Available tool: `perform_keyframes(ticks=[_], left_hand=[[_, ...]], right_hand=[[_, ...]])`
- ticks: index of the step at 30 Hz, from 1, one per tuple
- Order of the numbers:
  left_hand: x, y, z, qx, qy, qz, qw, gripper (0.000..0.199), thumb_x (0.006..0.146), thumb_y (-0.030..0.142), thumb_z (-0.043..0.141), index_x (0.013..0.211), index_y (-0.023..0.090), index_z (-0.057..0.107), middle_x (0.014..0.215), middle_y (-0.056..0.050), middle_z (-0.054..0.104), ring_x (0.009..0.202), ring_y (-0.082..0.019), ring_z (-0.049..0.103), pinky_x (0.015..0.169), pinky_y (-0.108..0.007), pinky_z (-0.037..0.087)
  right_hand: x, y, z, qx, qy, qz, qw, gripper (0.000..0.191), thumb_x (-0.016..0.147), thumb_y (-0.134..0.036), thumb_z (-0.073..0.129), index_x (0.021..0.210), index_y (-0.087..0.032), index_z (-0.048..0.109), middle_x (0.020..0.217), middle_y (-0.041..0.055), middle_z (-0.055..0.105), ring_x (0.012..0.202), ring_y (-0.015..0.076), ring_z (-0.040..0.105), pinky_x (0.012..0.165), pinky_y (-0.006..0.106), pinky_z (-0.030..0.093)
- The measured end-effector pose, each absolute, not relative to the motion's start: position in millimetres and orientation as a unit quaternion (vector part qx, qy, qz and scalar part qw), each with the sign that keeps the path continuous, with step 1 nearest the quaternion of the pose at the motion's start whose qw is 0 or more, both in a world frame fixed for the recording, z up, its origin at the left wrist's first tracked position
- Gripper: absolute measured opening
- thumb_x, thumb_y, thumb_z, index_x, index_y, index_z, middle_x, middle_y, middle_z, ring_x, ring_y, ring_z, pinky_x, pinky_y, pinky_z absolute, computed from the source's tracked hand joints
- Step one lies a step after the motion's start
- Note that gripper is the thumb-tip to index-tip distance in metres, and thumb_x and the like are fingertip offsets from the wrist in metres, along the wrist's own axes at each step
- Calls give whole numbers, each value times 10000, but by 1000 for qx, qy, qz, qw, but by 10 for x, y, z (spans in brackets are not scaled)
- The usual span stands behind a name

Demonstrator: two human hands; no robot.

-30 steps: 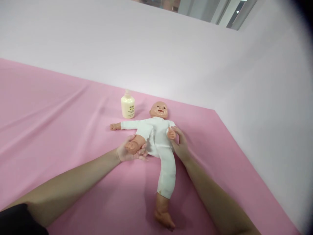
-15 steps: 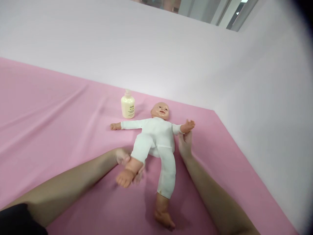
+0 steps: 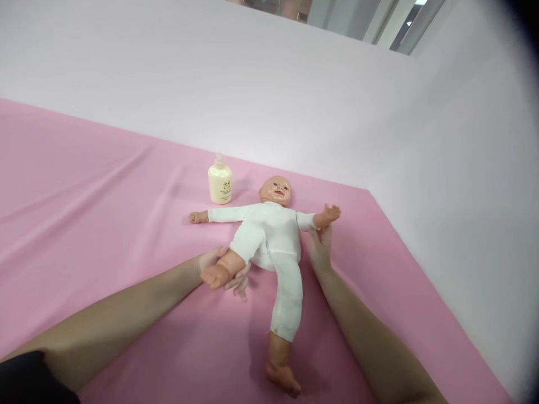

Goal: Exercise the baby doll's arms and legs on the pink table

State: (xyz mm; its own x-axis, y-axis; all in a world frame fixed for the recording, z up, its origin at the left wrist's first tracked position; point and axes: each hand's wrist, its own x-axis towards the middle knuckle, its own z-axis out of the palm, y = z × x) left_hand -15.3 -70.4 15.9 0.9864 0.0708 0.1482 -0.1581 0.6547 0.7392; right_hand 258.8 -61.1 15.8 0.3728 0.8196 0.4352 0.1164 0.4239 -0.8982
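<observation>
A baby doll (image 3: 283, 227) in a white cloth body lies on its back, head away from me and arms spread wide. My left hand (image 3: 213, 261) is closed from beneath around the doll's lower leg on the left, holding it raised; some of its fingers show past the leg. The doll's other leg (image 3: 286, 294) rests stretched toward me. At the doll's arm on the right, my right hand (image 3: 320, 247) grips near the wrist, its fingers partly hidden behind that arm.
A pale yellow pump bottle (image 3: 220, 182) stands beyond the doll's arm on the left. Pink cloth (image 3: 105, 185), slightly creased, covers the surface. White walls (image 3: 189, 73) rise behind and to the right, with a window (image 3: 337, 19) at the top.
My left hand has lifted the doll's leg, and the foot is now higher in view. The doll's arm in my right hand has shifted slightly outward to the right.
</observation>
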Motion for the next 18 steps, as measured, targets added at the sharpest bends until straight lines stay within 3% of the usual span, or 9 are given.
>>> perform_keyframes(ticks=[4, 7, 13, 18], left_hand=[[-110, -708, 193, 344, 69, 177, 920, 602, 865, 639, 261, 772, 128, 565, 577, -8, 518, 693, -183, 535, 853, -440, 437], [-84, -704, 196, 325, 79, 177, 926, 595, 873, 627, 261, 809, 118, 562, 606, -9, 517, 673, -166, 521, 829, -415, 447], [-101, -681, 101, 384, 4, 113, 916, 614, 811, 697, 357, 869, 118, 553, 657, -39, 563, 691, -193, 543, 812, -457, 470], [-156, -684, 104, 446, -75, -34, 891, 597, 708, 698, 546, 891, 130, 582, 747, -76, 618, 749, -247, 596, 848, -482, 473]], right_hand=[[2517, -704, 193, -427, -716, 166, 527, 307, 814, -315, 604, 1119, -285, 608, 1286, 39, 554, 1314, 233, 414, 1130, 494, 293], [2521, -712, 189, -405, -779, 117, 463, 286, 828, -254, 578, 1104, -302, 631, 1291, 27, 557, 1349, 233, 371, 1132, 503, 302], [2541, -684, 156, -401, -784, 79, 467, 299, 853, -239, 553, 1147, -265, 595, 1276, 58, 557, 1331, 233, 388, 1123, 494, 325], [2569, -627, 99, -453, -670, 176, 561, 457, 864, -344, 546, 1296, -238, 439, 1326, 93, 507, 1271, 236, 454, 1095, 482, 349]])
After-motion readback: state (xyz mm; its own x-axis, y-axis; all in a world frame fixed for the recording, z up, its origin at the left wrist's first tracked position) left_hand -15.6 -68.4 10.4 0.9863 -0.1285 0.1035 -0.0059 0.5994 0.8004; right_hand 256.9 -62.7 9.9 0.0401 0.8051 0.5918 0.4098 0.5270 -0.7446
